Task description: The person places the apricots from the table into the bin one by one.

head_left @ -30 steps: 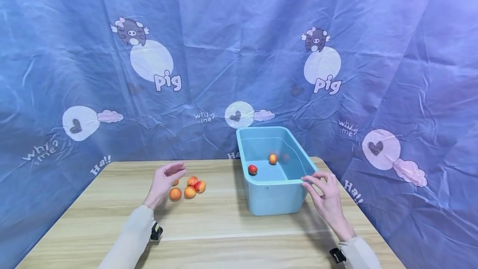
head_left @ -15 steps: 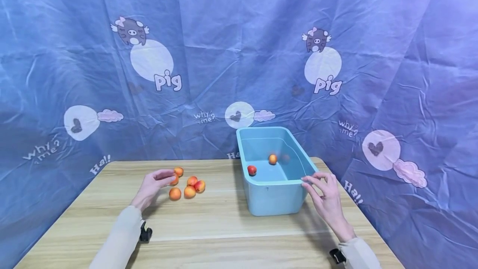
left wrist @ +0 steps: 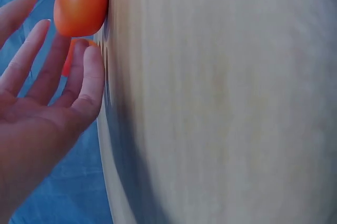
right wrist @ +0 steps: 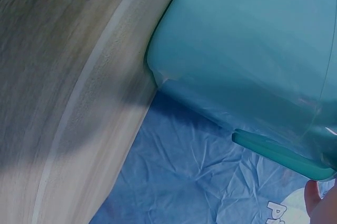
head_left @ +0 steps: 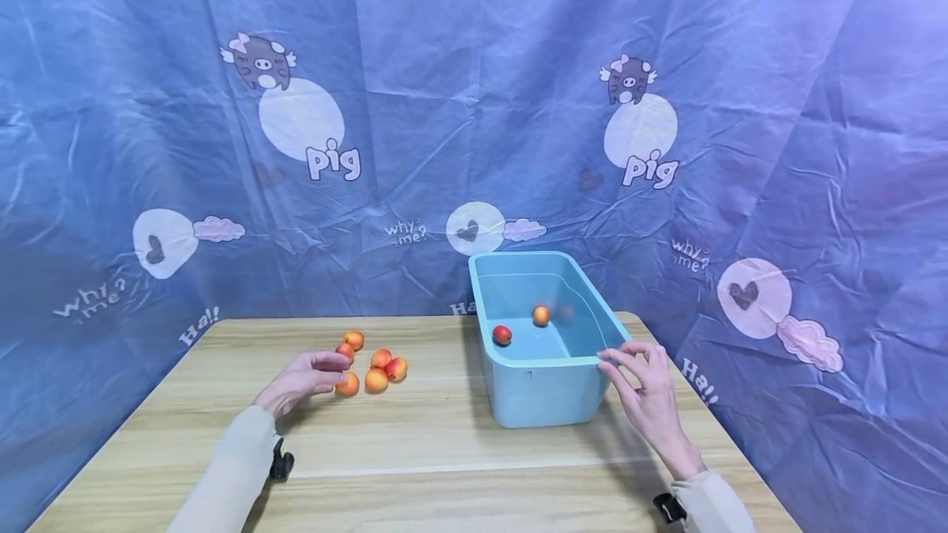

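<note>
My left hand (head_left: 304, 379) reaches in from the left beside the nearest orange apricot (head_left: 347, 385). In the left wrist view its fingers are spread and loosely bent around the side of that apricot (left wrist: 80, 7), with no grip on it. Several more red-and-orange apricots (head_left: 376, 380) lie close together on the table, just beyond and right of the hand. A light blue plastic bin (head_left: 544, 395) stands to the right. My right hand (head_left: 652, 393) pinches its rim at the near right corner; the right wrist view shows only a fingertip (right wrist: 311, 196) there.
Inside the bin are a red fruit (head_left: 502, 336) near the left wall and an orange one (head_left: 541, 316) farther back. The wooden table (head_left: 415, 467) ends at a blue patterned cloth (head_left: 415, 130) hanging behind and at the sides.
My left hand has drawn back toward me and left, from the far apricots down to the nearest one. In the bin the red fruit shifts slightly. My right hand stays at the rim.
</note>
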Tool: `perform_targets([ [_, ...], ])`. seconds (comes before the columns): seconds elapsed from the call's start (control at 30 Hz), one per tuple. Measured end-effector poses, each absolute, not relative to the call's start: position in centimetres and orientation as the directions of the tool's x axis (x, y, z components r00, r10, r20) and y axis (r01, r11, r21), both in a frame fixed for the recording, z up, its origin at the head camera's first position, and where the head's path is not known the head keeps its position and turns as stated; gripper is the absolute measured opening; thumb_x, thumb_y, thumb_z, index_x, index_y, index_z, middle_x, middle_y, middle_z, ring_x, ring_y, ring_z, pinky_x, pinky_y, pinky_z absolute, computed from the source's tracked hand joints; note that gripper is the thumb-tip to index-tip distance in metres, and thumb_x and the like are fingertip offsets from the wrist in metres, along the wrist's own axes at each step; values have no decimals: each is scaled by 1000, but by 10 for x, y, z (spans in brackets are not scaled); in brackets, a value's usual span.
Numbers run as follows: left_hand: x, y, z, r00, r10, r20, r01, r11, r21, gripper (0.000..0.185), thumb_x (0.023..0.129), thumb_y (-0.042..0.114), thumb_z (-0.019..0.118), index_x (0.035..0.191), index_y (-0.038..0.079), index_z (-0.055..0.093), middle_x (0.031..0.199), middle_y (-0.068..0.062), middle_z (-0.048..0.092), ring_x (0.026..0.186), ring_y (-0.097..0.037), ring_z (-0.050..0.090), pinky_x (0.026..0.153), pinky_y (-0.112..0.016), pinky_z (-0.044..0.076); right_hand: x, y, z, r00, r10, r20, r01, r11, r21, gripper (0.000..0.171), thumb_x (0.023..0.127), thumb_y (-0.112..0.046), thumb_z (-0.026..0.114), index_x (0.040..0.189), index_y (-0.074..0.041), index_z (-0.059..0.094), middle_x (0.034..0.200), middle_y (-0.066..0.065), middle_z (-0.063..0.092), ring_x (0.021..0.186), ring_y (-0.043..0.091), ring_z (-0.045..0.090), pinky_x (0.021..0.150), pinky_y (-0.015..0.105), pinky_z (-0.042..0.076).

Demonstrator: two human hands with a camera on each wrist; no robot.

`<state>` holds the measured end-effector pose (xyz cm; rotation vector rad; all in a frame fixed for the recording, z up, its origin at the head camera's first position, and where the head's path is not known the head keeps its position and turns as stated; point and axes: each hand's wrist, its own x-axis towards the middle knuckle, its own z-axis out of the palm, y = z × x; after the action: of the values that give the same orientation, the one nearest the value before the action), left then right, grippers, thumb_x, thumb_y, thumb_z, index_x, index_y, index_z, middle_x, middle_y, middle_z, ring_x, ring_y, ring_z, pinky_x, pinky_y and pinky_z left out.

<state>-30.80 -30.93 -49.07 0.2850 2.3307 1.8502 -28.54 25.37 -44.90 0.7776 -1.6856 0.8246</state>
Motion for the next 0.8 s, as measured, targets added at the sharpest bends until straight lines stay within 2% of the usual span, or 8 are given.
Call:
perform_targets([
  [0.17,-310,-310,-490,-963,268,-8,59,242,969,59,88,8,71,137,-11,46,140,-25,52,110,-6,59,89,-25,51,-285,252,-448,-243,-94,966,-817,557,-151,33,89,-38,66,92,-7,77,91,13,60,91,27,49,92,27,27],
  [0.37,-314,-314,-491,-944,324,-61,24,252,967,51,90,11,70,135,-6,52,135,-13,59,112,-10,54,92,-25,47,-284,251,-447,-254,-91,963,-814,558,-162,27,87,-32,70,92,-7,77,92,13,60,92,25,49,93,28,28],
  [0.5,-316,-316,-492,-915,401,-48,48,226,973,47,89,3,68,132,-9,52,129,-11,62,114,-14,53,95,-24,47,-283,250,-447,-260,-88,962,-815,554,-170,22,84,-28,73,92,-7,77,92,13,60,93,25,49,96,28,26],
  [0.67,-321,-317,-492,-881,473,-23,102,238,966,47,88,0,67,130,-15,51,121,-10,63,115,-18,48,96,-26,43,-284,249,-447,-251,-88,964,-817,553,-163,25,85,-30,72,92,-7,77,91,13,60,91,26,49,93,29,27],
  [0.8,-324,-318,-490,-859,512,-16,107,209,972,46,89,-3,64,130,-17,49,120,-8,62,113,-18,49,95,-25,44,-284,247,-445,-248,-89,965,-816,556,-159,26,86,-32,71,91,-7,77,91,14,60,90,27,49,88,32,28],
])
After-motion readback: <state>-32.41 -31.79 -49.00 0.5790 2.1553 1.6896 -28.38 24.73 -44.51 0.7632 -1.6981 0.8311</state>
